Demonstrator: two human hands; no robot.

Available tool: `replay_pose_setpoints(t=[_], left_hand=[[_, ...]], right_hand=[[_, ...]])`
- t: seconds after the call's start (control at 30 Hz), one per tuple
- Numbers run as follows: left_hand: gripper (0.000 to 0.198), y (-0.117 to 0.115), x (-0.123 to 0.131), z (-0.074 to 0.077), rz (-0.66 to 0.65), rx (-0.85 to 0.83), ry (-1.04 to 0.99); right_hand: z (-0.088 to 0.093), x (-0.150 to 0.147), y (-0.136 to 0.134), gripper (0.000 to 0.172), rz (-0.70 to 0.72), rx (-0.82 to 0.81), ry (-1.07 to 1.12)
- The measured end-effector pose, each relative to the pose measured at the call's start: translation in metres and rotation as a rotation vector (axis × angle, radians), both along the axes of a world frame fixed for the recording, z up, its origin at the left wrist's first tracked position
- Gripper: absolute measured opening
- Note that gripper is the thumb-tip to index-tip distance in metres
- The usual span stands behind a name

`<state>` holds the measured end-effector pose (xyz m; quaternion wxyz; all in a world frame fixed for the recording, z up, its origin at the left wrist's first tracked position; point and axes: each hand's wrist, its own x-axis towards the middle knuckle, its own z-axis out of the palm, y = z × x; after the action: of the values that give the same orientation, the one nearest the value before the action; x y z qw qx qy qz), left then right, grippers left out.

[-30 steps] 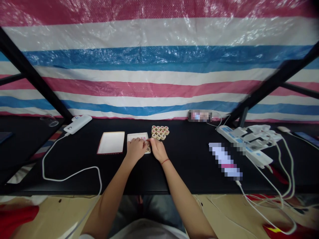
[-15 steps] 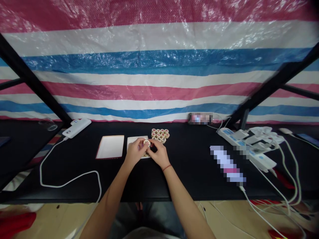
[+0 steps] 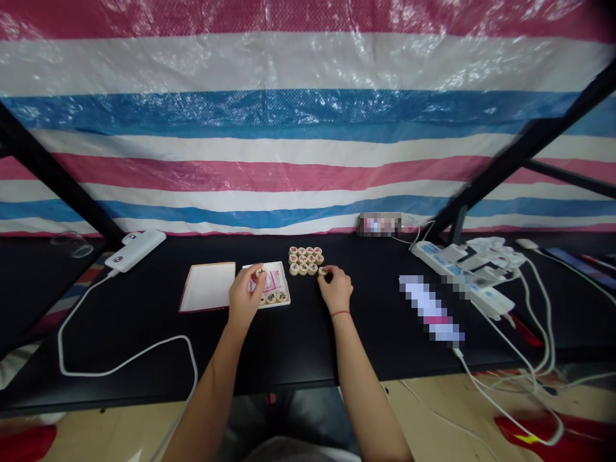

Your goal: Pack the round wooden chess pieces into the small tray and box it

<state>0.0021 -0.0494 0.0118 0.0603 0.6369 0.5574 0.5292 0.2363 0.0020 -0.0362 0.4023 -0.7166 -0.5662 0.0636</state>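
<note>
My left hand [image 3: 245,295] is closed on a round Chinese chess piece [image 3: 260,273], held over a shallow white box [image 3: 285,273]. Inside that box lie a pink-and-white printed packet [image 3: 273,280] and several black-marked pieces [image 3: 271,298] along the near side. At the right end of the front row of stacked chess pieces [image 3: 304,260], my right hand [image 3: 337,287] pinches another chess piece [image 3: 322,271]. The back rows bear red characters, the front row black ones. To the left lies the box lid [image 3: 209,287], white inside with a dark red edge.
On the black table [image 3: 298,346] a white charging device [image 3: 136,250] with a cable stands at the left. Rightward lie a blurred-out phone [image 3: 430,308], a power strip [image 3: 462,279] with plugs and cables, and another blurred device [image 3: 380,224] at the back. A striped sheet [image 3: 269,173] hangs behind.
My hands, together over the box before, are now apart. The right has moved right with a chess piece to the front row; the left stays over the box, whose packet now shows.
</note>
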Motion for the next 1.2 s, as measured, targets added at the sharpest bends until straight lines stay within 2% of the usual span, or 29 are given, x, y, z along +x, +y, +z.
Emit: replay_pose_setpoints(t=[0.07, 0.13, 0.2, 0.27, 0.37, 0.43, 0.5, 0.6, 0.67, 0.77, 0.83, 0.97, 1.2], left_hand=[[0.022, -0.001, 0.001, 0.0, -0.039, -0.001, 0.029], [0.023, -0.002, 0.005, 0.001, -0.077, -0.012, 0.109], [0.024, -0.004, 0.008, 0.001, -0.079, -0.038, 0.213], [0.022, -0.005, 0.012, 0.0, -0.048, -0.065, 0.282], [0.026, -0.007, 0.015, -0.004, -0.024, -0.091, 0.295], [0.028, -0.007, 0.015, -0.007, -0.034, -0.103, 0.283], [0.028, -0.008, 0.014, -0.009, -0.062, -0.124, 0.268], [0.03, -0.008, 0.013, -0.008, -0.098, -0.157, 0.247], [0.029, -0.008, 0.011, -0.008, -0.089, -0.161, 0.241], [0.021, -0.008, 0.01, -0.008, -0.044, -0.147, 0.246], [0.018, -0.008, 0.009, -0.008, -0.025, -0.136, 0.259], [0.016, -0.008, 0.01, -0.007, -0.022, -0.123, 0.276], [0.015, -0.007, 0.01, -0.007, -0.014, -0.136, 0.27]], right_hand=[[0.002, -0.004, -0.002, 0.017, -0.01, 0.01, -0.047], [0.01, -0.012, -0.007, 0.021, 0.019, 0.115, -0.031], [0.021, -0.026, -0.015, 0.023, 0.173, 0.266, 0.011], [0.03, -0.043, -0.025, 0.025, 0.435, 0.372, 0.048], [0.038, -0.067, -0.038, 0.027, 0.728, 0.393, 0.064], [0.039, -0.077, -0.044, 0.025, 0.816, 0.382, 0.07], [0.038, -0.079, -0.046, 0.022, 0.843, 0.361, 0.085], [0.034, -0.069, -0.041, 0.022, 0.759, 0.309, 0.136], [0.028, -0.054, -0.033, 0.025, 0.566, 0.289, 0.225], [0.018, -0.025, -0.019, 0.029, 0.203, 0.278, 0.333], [0.011, -0.007, -0.011, 0.027, 0.067, 0.257, 0.308], [0.002, 0.011, -0.002, 0.032, 0.093, 0.166, 0.267], [0.0, 0.009, 0.0, 0.025, 0.144, 0.004, 0.118]])
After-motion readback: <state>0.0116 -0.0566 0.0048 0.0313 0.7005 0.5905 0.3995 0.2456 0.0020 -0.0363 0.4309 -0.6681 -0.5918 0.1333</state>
